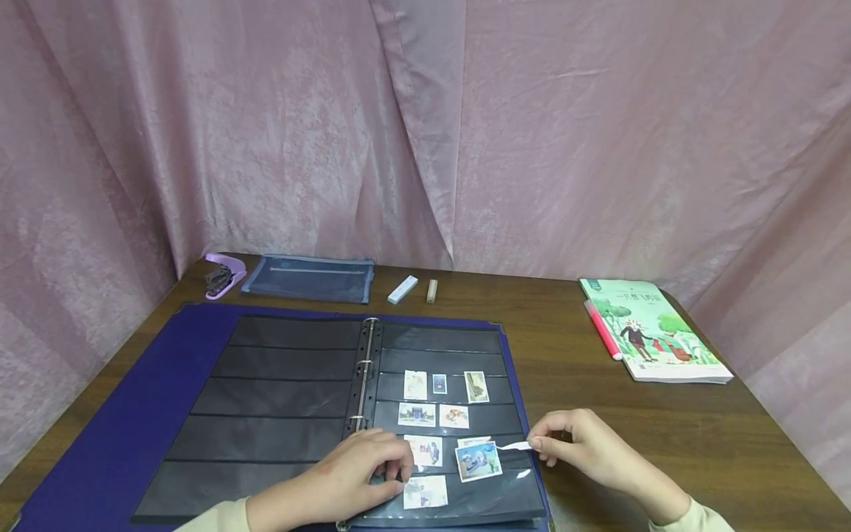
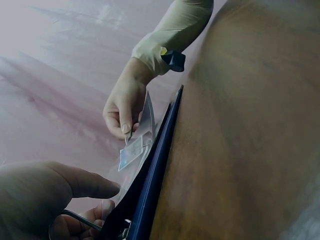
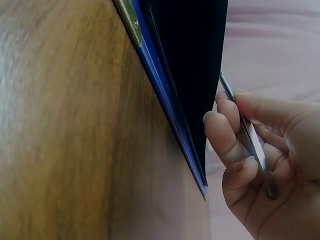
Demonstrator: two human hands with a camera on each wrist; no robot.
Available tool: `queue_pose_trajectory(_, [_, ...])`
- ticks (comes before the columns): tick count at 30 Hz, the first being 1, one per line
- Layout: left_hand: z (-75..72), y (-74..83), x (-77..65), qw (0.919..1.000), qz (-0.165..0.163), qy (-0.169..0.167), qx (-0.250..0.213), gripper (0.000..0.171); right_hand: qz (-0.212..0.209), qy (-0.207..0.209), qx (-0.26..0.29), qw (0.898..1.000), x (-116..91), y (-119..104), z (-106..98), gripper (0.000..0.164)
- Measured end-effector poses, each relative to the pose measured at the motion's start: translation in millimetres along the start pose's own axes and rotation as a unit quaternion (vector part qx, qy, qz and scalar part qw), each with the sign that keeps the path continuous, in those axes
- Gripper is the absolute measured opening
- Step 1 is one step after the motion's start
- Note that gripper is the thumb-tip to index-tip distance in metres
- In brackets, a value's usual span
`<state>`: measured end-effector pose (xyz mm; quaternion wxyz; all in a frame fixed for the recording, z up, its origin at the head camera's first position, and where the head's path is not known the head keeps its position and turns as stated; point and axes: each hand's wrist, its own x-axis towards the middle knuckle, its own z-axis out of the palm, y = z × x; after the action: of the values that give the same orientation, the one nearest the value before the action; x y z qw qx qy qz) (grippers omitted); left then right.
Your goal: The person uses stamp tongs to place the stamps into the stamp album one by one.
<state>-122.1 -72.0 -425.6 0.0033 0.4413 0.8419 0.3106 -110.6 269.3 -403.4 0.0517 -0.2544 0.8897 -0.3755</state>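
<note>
Metal tweezers (image 3: pixel 255 142) are pinched in my right hand (image 1: pixel 585 447), at the right edge of an open stamp album. In the head view their tips meet a blue picture stamp (image 1: pixel 479 462), which lies tilted over the lower right of the black page (image 1: pixel 435 338) and partly covers another stamp (image 1: pixel 473 442). My left hand (image 1: pixel 362 469) rests on the page's lower left, near the rings, its fingers loosely bent. Beside its fingertips are a stamp (image 1: pixel 425 451) and, lower, a pale stamp (image 1: pixel 425 492). Several more stamps sit in the page's middle strips.
The album's blue cover (image 1: pixel 86 436) spreads left, with metal rings (image 1: pixel 364 363) in the middle. Behind it lie a purple stapler (image 1: pixel 224 276), a mesh pouch (image 1: pixel 309 278), a white box (image 1: pixel 402 290) and a small beige block (image 1: pixel 432 291). A green book (image 1: pixel 654 332) and red marker (image 1: pixel 603 331) lie right.
</note>
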Motion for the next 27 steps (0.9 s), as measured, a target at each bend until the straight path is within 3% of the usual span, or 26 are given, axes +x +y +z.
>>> queue_pose_trajectory(27, [1.4, -0.8, 1.1, 0.9999, -0.006, 0.006, 0.007, 0.023, -0.013, -0.045, -0.007, 0.999, -2.4, -7.4, -2.1, 0.011])
